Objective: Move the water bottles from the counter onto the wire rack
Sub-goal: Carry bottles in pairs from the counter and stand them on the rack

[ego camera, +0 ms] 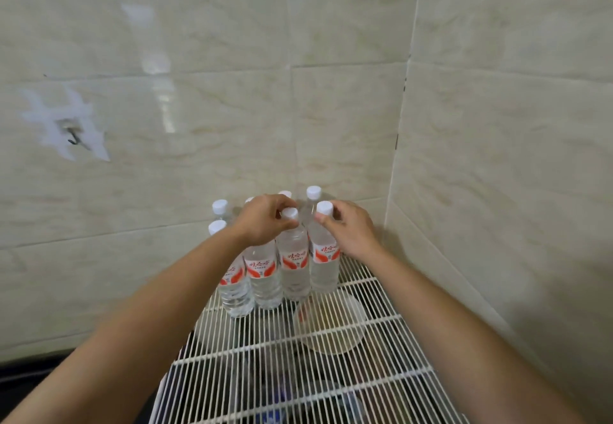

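Several clear water bottles with white caps and red-and-white labels stand upright in a cluster at the back of the white wire rack [381,367], near the tiled corner. My left hand [265,221] grips the neck of a front-row bottle [293,264], fingers curled just under its cap. My right hand [351,229] holds the neck of the neighbouring bottle [324,257] on the right. Both bottles rest on the rack. My left forearm hides part of the left-hand bottles.
Tiled walls close in behind and to the right of the rack. A metal hook [74,135] sticks out of the left wall. Under the rack's wires lie a round pale lid or plate [331,324] and dark items. A dark surface shows at the lower left.
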